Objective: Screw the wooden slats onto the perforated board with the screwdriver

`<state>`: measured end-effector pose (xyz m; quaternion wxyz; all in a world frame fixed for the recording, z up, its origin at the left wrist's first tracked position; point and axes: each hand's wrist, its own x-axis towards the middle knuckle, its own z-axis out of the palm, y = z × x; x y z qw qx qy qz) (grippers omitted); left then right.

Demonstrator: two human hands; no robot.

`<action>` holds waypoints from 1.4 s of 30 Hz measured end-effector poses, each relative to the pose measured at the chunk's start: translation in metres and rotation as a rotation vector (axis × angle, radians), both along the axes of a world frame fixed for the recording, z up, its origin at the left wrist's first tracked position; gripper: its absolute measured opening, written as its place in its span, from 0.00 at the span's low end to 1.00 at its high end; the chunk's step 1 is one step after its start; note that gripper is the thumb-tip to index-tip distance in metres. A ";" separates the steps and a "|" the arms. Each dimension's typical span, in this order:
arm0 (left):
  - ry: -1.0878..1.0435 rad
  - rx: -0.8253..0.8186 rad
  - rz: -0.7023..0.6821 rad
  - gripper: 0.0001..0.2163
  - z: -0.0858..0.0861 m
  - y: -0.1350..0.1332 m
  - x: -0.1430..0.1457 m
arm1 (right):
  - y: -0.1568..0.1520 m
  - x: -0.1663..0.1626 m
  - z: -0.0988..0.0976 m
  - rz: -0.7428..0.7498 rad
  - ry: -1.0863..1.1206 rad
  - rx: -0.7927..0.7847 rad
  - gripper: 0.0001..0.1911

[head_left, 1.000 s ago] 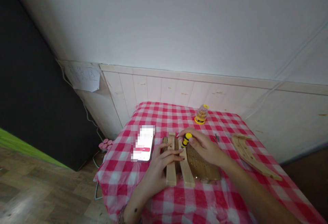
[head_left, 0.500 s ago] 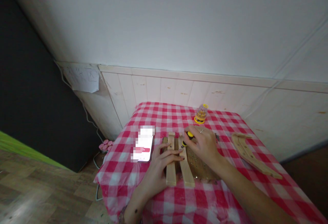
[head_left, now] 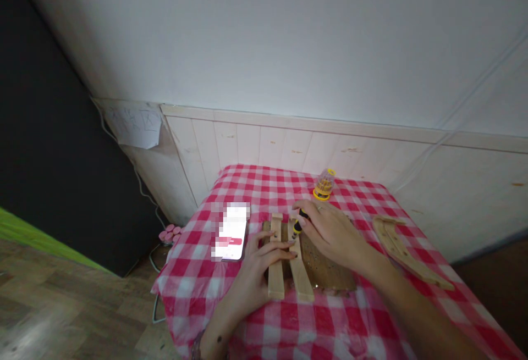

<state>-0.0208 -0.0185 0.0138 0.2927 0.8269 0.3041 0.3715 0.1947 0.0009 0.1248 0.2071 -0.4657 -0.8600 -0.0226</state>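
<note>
Two pale wooden strips [head_left: 303, 283] lie side by side across a brown wooden board with small holes [head_left: 330, 272]. My left hand [head_left: 258, 264] rests over the strips with its fingers stretched and spread, fingertips touching both; its thumb is hidden. My right hand [head_left: 330, 233] is closed around a small black and yellow screwdriver [head_left: 298, 226]. The screwdriver stands tilted over the upper part of the right strip, its lower end at a dark spot there. Whether a screw sits under it is too small to tell.
A lit phone [head_left: 233, 233] lies left of my left hand. Behind the board stands a clear and yellow bit holder [head_left: 324, 185]. Another curved wooden piece [head_left: 412, 255] is at the right. A red and white checked cloth [head_left: 264, 184] covers the table, which meets the wall [head_left: 289, 145].
My right hand has turned and shifted slightly around the screwdriver, with the fingers now farther over its handle. My left hand and the wooden strips stay in place.
</note>
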 end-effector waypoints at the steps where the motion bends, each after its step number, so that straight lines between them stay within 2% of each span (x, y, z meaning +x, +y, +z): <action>1: -0.002 -0.003 0.002 0.18 0.000 0.000 0.000 | -0.001 0.003 0.002 0.027 0.011 -0.037 0.17; 6: 0.004 0.002 0.007 0.17 0.002 -0.001 0.000 | -0.001 0.019 0.012 0.145 0.079 -0.158 0.16; 8: 0.013 -0.002 0.009 0.18 0.002 -0.001 0.000 | 0.000 0.020 0.012 0.157 0.109 -0.154 0.14; 11: 0.006 0.011 0.015 0.18 0.001 -0.001 0.001 | 0.002 0.016 0.007 0.078 0.094 -0.045 0.18; 17: -0.021 0.034 0.022 0.18 -0.002 -0.001 0.000 | 0.007 0.003 -0.003 -0.161 0.026 0.321 0.29; 21: -0.047 0.067 0.013 0.17 -0.003 0.000 0.000 | 0.009 0.000 -0.004 -0.241 -0.077 0.396 0.29; 23: -0.040 0.055 0.009 0.18 -0.003 0.000 0.000 | 0.009 0.000 -0.004 -0.276 -0.080 0.355 0.28; 25: -0.027 0.030 0.016 0.19 -0.003 0.000 0.001 | 0.010 0.001 -0.005 -0.250 -0.007 0.252 0.25; 30: -0.020 0.018 0.014 0.18 -0.003 0.000 0.000 | 0.009 -0.001 -0.013 0.023 0.488 -0.225 0.19; 33: -0.033 0.039 -0.002 0.18 -0.002 0.000 -0.002 | 0.008 0.000 -0.016 0.148 0.675 -0.418 0.20; 37: -0.048 0.073 0.003 0.17 -0.001 0.000 -0.002 | 0.007 0.003 -0.017 0.219 0.769 -0.529 0.22; 42: -0.026 0.046 0.002 0.19 0.000 -0.001 -0.001 | 0.008 0.003 -0.018 0.145 0.690 -0.451 0.23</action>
